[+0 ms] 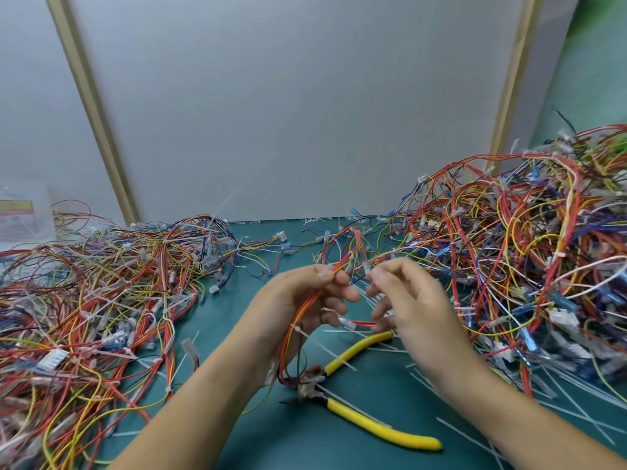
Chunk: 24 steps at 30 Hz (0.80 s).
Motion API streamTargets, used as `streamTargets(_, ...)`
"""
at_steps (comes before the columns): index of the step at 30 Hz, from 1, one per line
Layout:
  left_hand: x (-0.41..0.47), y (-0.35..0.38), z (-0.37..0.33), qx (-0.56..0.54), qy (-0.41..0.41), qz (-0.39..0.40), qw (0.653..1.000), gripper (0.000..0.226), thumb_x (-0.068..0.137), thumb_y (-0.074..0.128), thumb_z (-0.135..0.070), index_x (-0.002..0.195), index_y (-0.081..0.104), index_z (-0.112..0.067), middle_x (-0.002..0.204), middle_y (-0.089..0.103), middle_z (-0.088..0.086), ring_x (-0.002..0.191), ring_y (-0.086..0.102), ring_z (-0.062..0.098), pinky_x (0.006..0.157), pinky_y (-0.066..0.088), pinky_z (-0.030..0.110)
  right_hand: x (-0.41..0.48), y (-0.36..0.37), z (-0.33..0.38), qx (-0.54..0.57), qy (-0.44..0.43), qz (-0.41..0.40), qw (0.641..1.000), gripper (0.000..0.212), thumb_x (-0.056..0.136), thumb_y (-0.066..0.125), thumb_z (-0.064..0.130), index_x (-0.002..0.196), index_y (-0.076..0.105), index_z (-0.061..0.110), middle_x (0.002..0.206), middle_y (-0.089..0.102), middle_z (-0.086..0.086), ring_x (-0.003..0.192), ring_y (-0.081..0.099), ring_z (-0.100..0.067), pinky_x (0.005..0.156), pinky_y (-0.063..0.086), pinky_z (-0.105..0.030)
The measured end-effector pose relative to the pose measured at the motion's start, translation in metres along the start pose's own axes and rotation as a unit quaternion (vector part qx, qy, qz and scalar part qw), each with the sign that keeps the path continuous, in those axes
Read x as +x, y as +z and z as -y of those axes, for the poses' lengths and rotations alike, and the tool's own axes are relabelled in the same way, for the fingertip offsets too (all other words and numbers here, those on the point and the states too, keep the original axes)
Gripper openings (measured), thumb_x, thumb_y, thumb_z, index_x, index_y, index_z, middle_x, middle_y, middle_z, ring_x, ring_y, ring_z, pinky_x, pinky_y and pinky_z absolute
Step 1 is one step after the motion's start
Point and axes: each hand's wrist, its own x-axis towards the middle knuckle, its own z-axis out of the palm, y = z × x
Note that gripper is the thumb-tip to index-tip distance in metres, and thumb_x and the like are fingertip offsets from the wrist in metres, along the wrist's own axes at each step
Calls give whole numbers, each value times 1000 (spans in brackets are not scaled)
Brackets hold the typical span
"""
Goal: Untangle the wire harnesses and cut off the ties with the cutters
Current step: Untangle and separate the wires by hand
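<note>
My left hand (pixel 298 300) grips a red and orange wire harness (pixel 298 320) that loops up and over toward my right hand (pixel 410 300). The right hand pinches a clear connector on the same harness between thumb and fingertips. A white tie (pixel 297 330) wraps the bundle just below my left hand. The harness tail hangs down onto the mat beside the yellow-handled cutters (pixel 359 395), which lie open on the green mat (pixel 390 385) beneath my hands, untouched.
A big tangled pile of harnesses (pixel 84 317) covers the left side, a taller pile (pixel 543 249) the right. Cut white tie strips (pixel 576 408) litter the mat at the right front. A grey wall panel stands behind the table.
</note>
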Motion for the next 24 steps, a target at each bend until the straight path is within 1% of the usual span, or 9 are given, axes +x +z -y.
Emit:
streamTargets(3, -8, 6, 0, -38, 4, 110, 993, 15, 81, 70, -25, 91, 73, -13, 84, 68, 10, 70, 63, 17, 66, 52, 27, 1, 1, -1, 35, 50, 32, 998, 22, 103, 48, 29, 108, 69, 21, 106, 70, -3, 95, 66, -21, 78, 61, -40)
streamTargets(5, -14, 10, -1, -50, -4, 162, 986, 17, 89, 66, -25, 97, 68, -10, 86, 66, 11, 73, 61, 19, 72, 51, 29, 0, 2, 0, 64, 61, 57, 994, 27, 103, 47, 32, 110, 71, 20, 96, 72, -1, 94, 66, -24, 86, 59, -48)
streamTargets(8, -15, 13, -2, -29, -23, 170, 985, 19, 91, 61, -28, 95, 65, -9, 85, 66, 13, 72, 60, 21, 71, 51, 30, 2, 1, 3, 155, 71, 71, 983, 31, 102, 51, 27, 102, 68, 1, 76, 66, -2, 68, 62, -17, 71, 54, -42)
streamTargets(11, -9, 16, -1, 90, -37, 86, 992, 40, 89, 54, -49, 79, 70, -14, 74, 68, 15, 62, 61, 23, 62, 50, 29, 4, -3, 6, 179, 64, 66, 979, 27, 100, 52, 21, 80, 65, 9, 70, 61, -2, 60, 60, -15, 59, 52, -28)
streamTargets(13, -6, 15, -1, 139, -33, -10, 990, 51, 77, 56, -65, 66, 69, -18, 66, 66, 13, 54, 59, 22, 55, 48, 29, 7, -6, 5, 145, 44, 64, 986, 37, 99, 53, 19, 62, 56, 18, 61, 50, -1, 52, 50, -16, 54, 50, -28)
streamTargets(15, -6, 11, 0, 151, -18, -66, 986, 48, 75, 64, -66, 66, 69, -20, 65, 64, 9, 53, 58, 19, 53, 47, 28, 8, -7, 3, 90, 3, 79, 993, 43, 97, 56, 14, 55, 47, 20, 53, 38, 4, 47, 37, -12, 49, 41, -28)
streamTargets(17, -10, 11, 1, 151, -29, -49, 987, 44, 82, 64, -61, 72, 69, -19, 67, 63, 8, 56, 58, 18, 54, 47, 27, 7, -8, 3, 11, -53, 117, 992, 43, 95, 59, 9, 55, 46, 17, 49, 38, 12, 44, 36, -5, 49, 35, -24)
streamTargets(20, -15, 13, 2, 138, -63, 16, 988, 36, 88, 65, -46, 83, 66, -10, 71, 62, 9, 56, 60, 16, 53, 49, 24, 5, -9, 1, -84, -81, 186, 976, 33, 94, 58, -1, 61, 58, 7, 56, 65, 7, 55, 58, -2, 60, 45, -16)
streamTargets(24, -16, 10, -1, 103, -81, -1, 991, 24, 78, 74, -31, 81, 68, -8, 73, 67, 9, 56, 63, 14, 51, 49, 19, 6, -12, -1, -166, -71, 172, 968, 28, 95, 63, 14, 67, 61, 12, 64, 69, 9, 60, 56, 1, 61, 42, -16)
